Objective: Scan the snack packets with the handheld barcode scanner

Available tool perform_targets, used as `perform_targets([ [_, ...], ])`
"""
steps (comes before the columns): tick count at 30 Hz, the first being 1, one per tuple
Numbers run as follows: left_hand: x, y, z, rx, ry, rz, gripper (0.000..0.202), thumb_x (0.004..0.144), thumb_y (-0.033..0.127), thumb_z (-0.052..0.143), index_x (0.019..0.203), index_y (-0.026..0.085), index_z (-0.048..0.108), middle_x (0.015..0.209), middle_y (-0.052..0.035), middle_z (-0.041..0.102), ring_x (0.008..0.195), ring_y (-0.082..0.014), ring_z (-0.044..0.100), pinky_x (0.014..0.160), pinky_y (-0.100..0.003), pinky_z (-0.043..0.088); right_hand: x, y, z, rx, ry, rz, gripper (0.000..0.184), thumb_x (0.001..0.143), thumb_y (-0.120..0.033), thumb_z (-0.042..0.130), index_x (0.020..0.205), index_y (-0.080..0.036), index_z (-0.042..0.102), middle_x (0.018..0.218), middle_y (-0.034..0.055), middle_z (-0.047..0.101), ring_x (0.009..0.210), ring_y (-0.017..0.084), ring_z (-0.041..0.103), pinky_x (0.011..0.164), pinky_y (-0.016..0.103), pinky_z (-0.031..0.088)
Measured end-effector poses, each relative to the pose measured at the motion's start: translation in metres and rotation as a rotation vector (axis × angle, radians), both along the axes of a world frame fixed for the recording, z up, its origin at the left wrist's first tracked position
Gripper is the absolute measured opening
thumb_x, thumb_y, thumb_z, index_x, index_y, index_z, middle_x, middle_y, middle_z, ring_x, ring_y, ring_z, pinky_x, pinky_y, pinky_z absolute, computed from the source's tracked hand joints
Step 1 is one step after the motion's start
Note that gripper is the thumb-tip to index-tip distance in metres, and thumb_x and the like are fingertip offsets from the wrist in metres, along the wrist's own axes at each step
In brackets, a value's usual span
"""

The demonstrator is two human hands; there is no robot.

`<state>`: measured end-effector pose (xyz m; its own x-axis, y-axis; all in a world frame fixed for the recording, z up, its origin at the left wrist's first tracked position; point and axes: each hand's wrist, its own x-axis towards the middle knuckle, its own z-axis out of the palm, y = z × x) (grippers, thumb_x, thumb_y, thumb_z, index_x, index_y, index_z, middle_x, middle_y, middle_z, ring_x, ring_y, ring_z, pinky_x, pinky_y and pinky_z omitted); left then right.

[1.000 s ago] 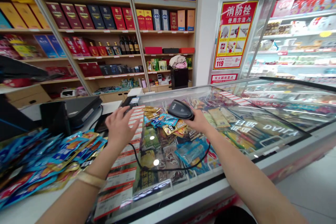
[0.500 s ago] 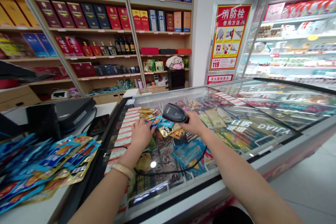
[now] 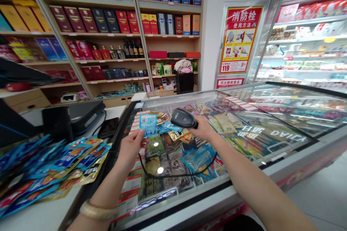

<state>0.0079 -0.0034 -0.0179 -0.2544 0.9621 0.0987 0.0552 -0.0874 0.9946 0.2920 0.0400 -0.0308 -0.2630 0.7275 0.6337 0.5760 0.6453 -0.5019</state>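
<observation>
Between thumb and fingers, my left hand (image 3: 132, 147) pinches a light blue snack packet (image 3: 148, 124), its printed back with a barcode turned toward me. My right hand (image 3: 203, 127) is wrapped round the handle of a black barcode scanner (image 3: 183, 118), whose head points left toward the packet. A black cable (image 3: 173, 177) loops over the glass lid below. Under and beside the scanner lie several loose gold and blue packets (image 3: 176, 134) on the lid. At the left, a heap of blue and gold snack packets (image 3: 67, 162) covers the white counter.
The glass-topped freezer (image 3: 271, 166) holds ice creams and stretches to the right. On the counter stand a dark machine (image 3: 86, 113) and a phone-like black device (image 3: 109, 127). Shelves of boxed bottles (image 3: 114, 21) line the back wall. A lit fridge (image 3: 311, 43) stands at the right.
My left hand has lifted a blue packet from the loose ones on the lid and moved left, holding it upright. The scanner stays in my right hand, nearly in place.
</observation>
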Motion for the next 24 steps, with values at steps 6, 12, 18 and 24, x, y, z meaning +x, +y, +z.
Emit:
perform_targets([
  [6,0.015,-0.006,-0.004,0.008,-0.536,0.054,0.033,0.053,0.024,0.084,0.076,0.015,0.063,0.073,-0.0019,0.068,0.064,-0.0134,0.065,0.063,-0.024,0.053,-0.015,-0.016,0.004,0.024,0.015,0.170,0.020,0.068,-0.023,0.067,0.087,-0.017,0.067,0.079,0.0046,0.070,0.071,0.019,0.064,0.068,0.028,0.048],
  [12,0.012,-0.001,-0.016,0.080,-0.403,0.166,0.041,0.047,0.033,0.086,0.076,0.012,0.064,0.070,-0.0032,0.069,0.061,-0.0149,0.065,0.063,-0.028,0.054,-0.024,-0.031,0.012,0.052,0.004,0.331,0.017,0.071,-0.025,0.066,0.087,-0.018,0.066,0.078,0.0030,0.069,0.070,0.016,0.062,0.067,0.024,0.047],
  [18,0.008,0.003,-0.024,0.071,-0.288,0.189,0.043,0.048,0.039,0.084,0.076,0.012,0.066,0.068,-0.0050,0.070,0.065,-0.0195,0.068,0.066,-0.033,0.056,-0.024,-0.034,0.015,-0.030,-0.044,0.332,0.016,0.071,-0.024,0.064,0.085,-0.019,0.066,0.082,0.0032,0.070,0.074,0.017,0.062,0.071,0.025,0.048],
  [24,0.008,0.005,-0.026,0.080,-0.261,0.184,0.041,0.051,0.038,0.082,0.079,0.012,0.067,0.072,-0.0065,0.071,0.070,-0.0216,0.070,0.071,-0.036,0.057,-0.025,-0.035,0.015,-0.083,-0.081,0.324,0.018,0.068,-0.021,0.064,0.086,-0.020,0.067,0.080,0.0011,0.070,0.074,0.017,0.062,0.073,0.025,0.049],
])
